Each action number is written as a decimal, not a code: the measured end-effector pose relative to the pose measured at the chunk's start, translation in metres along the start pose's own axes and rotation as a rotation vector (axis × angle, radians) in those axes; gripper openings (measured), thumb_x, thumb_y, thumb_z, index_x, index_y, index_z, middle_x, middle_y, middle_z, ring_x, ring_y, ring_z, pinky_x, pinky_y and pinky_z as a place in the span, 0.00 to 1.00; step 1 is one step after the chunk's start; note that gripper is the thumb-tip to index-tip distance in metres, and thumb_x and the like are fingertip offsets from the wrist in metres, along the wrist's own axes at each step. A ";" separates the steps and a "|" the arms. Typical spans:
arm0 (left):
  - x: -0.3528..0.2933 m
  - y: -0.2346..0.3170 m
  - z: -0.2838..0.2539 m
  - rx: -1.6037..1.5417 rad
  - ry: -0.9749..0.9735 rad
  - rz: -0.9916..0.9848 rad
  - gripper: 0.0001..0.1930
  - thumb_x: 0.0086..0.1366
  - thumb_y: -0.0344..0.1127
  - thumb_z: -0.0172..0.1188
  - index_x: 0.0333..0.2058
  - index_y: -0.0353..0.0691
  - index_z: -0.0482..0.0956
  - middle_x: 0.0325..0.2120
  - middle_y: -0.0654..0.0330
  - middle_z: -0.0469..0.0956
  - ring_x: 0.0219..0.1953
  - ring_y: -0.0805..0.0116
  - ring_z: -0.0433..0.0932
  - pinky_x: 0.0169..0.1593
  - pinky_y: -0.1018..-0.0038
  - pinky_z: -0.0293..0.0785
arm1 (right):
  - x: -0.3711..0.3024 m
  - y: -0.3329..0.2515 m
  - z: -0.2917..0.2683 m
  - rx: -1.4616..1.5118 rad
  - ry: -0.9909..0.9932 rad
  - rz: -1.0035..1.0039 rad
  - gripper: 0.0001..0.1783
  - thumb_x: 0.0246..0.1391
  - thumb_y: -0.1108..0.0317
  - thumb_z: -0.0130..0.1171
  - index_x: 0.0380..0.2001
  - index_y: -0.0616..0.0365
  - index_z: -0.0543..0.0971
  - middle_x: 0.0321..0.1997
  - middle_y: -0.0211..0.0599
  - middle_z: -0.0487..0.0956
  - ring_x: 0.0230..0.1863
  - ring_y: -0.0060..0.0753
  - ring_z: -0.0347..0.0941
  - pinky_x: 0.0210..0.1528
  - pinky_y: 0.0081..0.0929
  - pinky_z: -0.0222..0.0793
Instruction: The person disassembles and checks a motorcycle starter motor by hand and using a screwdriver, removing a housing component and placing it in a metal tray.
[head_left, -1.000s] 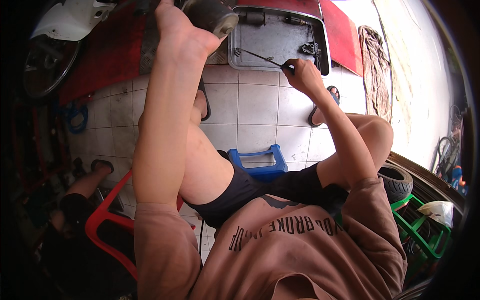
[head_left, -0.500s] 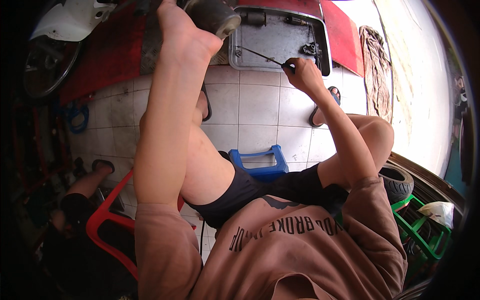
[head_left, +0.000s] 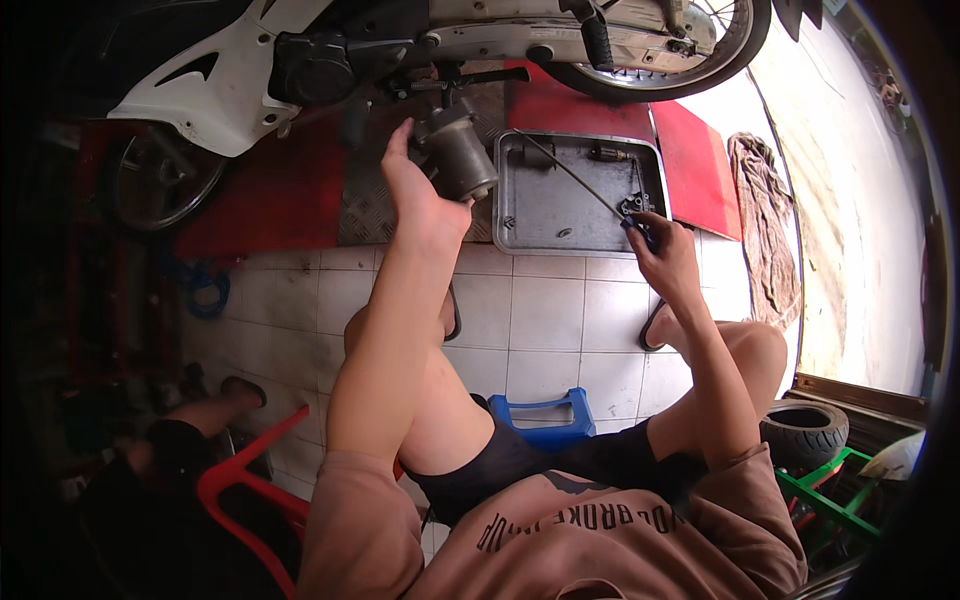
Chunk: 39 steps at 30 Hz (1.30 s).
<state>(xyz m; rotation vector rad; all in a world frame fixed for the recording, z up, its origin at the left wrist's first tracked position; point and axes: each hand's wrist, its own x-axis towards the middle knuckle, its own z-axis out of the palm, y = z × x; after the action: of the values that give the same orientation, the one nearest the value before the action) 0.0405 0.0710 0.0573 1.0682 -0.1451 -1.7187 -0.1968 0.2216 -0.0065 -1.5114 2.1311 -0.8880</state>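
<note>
My left hand (head_left: 422, 198) is raised at the upper middle, wrapped under and around a dark grey cylindrical metal motor (head_left: 460, 162). A short stub shows at the motor's lower end; most of my left fingers are hidden behind it. My right hand (head_left: 668, 258) grips the dark handle of a long thin screwdriver (head_left: 580, 182). Its shaft slants up and left over the metal tray (head_left: 530, 235), with the tip beside the motor's upper right. In the tray lie a dark cylinder (head_left: 538, 153), a small armature-like part (head_left: 608, 154) and a black bracket-like part (head_left: 634, 203).
A white motorcycle (head_left: 480, 40) stands across the far side, over red boards (head_left: 290, 195) and a patterned metal plate. A brown rag (head_left: 765, 235) lies at the right. Around my legs are a blue stool (head_left: 545, 430), a red chair (head_left: 250, 460) and a tyre (head_left: 803, 428). Another person's leg (head_left: 205, 415) shows at left.
The view has shifted, bringing more of the motorcycle into sight. The motor now shows more fully in my left hand, and the screwdriver tip is nearer to it. Both grips continue.
</note>
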 end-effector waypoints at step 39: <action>0.005 -0.010 0.011 -0.169 -0.077 -0.080 0.34 0.64 0.58 0.26 0.42 0.37 0.75 0.33 0.52 0.78 0.34 0.58 0.77 0.41 0.59 0.75 | -0.042 -0.035 -0.044 0.470 -0.126 -0.029 0.14 0.49 0.71 0.60 0.39 0.69 0.80 0.16 0.29 0.74 0.18 0.13 0.65 0.23 0.15 0.59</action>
<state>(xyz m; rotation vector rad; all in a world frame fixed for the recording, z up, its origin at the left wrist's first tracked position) 0.0253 0.0667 0.0550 0.8945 -0.0053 -1.8101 -0.1858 0.2652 0.0474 -1.3145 1.6632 -1.1705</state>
